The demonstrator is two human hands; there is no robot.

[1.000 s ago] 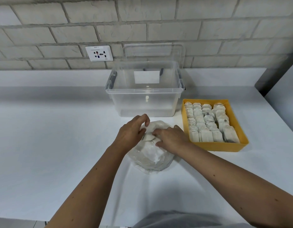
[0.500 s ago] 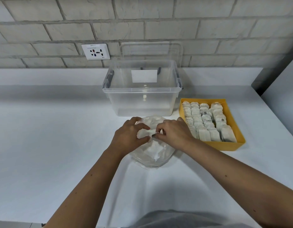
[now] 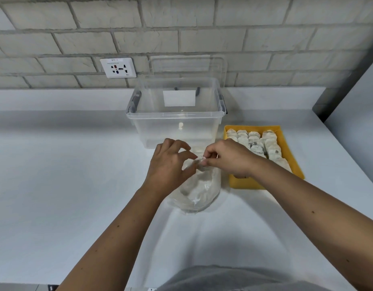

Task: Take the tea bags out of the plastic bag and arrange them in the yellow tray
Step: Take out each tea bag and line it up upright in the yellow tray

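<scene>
Above the plastic bag (image 3: 199,190), both hands (fingers curled) pinch its mouth.

A white desk (image 3: 66,185) carries a clear plastic bag (image 3: 199,190) of tea bags at centre, an open clear storage box (image 3: 177,131) just beyond it, and a yellow tray (image 3: 244,183) of tea bags to the right.

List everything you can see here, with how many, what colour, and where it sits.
plastic bag: one, clear, counter centre, top pinched by both hands
tea bags: many, off-white, in rows in the tray; more inside the bag
yellow tray: one, yellow, right of the bag
storage bin: one, clear, behind the bag
lid: one, clear, against the wall
wall socket: one, white, left of the bin
left hand: at bag top
right hand: at bag top
</scene>
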